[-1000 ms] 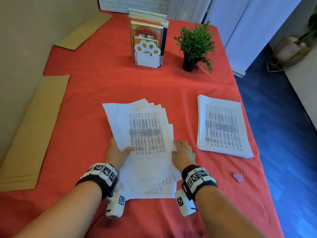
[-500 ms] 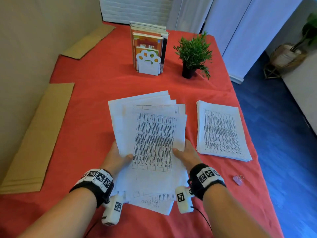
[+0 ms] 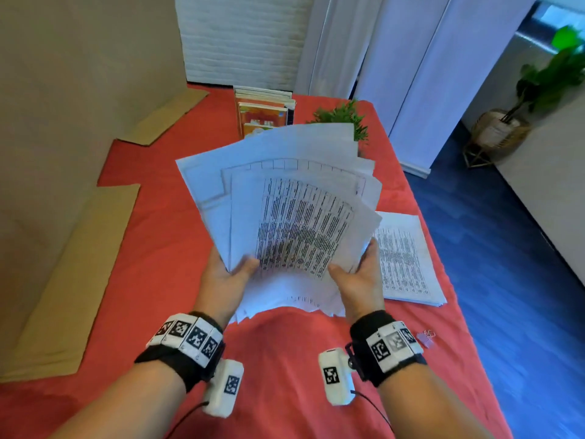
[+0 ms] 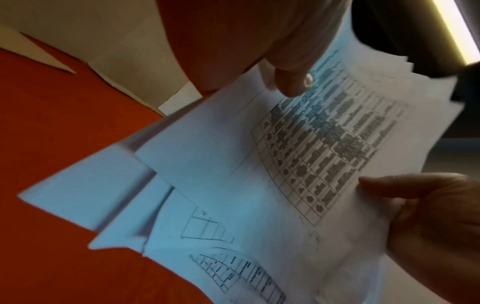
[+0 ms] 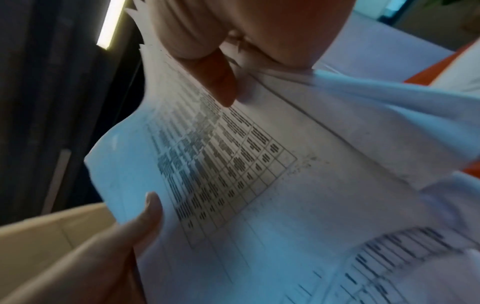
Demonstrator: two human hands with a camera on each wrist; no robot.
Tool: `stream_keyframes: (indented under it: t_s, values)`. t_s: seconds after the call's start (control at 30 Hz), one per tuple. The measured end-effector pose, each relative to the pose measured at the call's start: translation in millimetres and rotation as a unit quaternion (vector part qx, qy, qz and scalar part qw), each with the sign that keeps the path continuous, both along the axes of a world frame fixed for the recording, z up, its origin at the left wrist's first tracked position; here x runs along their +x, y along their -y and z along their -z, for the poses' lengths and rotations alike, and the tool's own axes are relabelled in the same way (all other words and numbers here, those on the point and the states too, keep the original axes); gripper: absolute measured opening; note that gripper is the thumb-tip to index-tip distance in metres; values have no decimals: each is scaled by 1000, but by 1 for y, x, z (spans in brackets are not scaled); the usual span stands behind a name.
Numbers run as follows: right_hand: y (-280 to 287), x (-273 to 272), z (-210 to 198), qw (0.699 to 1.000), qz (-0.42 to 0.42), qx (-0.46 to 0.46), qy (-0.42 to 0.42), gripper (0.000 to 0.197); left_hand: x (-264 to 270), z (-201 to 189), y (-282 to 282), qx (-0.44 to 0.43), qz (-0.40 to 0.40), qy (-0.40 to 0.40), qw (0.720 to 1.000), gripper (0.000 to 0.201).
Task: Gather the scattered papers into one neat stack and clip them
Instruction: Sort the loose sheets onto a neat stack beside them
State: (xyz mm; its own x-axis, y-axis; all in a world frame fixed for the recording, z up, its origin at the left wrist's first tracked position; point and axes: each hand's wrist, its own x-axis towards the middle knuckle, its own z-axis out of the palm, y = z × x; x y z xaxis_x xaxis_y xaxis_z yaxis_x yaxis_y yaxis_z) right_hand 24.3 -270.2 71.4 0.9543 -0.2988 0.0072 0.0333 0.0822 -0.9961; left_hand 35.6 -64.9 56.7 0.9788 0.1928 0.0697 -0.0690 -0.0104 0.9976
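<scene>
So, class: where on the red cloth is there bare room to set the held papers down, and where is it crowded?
Bare: the red cloth under the papers, between cardboard and stack. Crowded: the right edge with stack and clip; the far end with books and plant.

Two paper piles (image 3: 285, 191) (image 3: 408, 261), one binder clip (image 3: 426, 338), two plants (image 3: 343, 117) (image 3: 550, 80).

Layout relative to the fanned papers (image 3: 285, 198): left hand (image 3: 223, 280) at their near-left edge, right hand (image 3: 357, 277) at their near-right; second paper stack (image 3: 408, 258) on the table (image 3: 152, 248) to the right; binder clip (image 3: 425, 339) nearer right; books (image 3: 264, 109) and potted plant (image 3: 340, 117) behind.
</scene>
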Motion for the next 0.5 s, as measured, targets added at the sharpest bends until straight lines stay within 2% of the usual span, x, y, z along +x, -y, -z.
stream_keyframes:
  t_s: [0.13,0.27,0.4,0.5]
  values:
    - [6,-21,23,996,18,50,-67,55,-17,11,-3,1,24,-20,1000,46]
    - [5,-38,38,994,5,66,-92,42,-32,11,-3,32,76,-13,997,40]
    - [-7,-42,40,994,56,65,-67,31,-35,14,5,-14,40,-20,999,31]
    - [-16,-41,39,995,63,57,-44,31,-32,17,10,-40,6,-40,998,26]
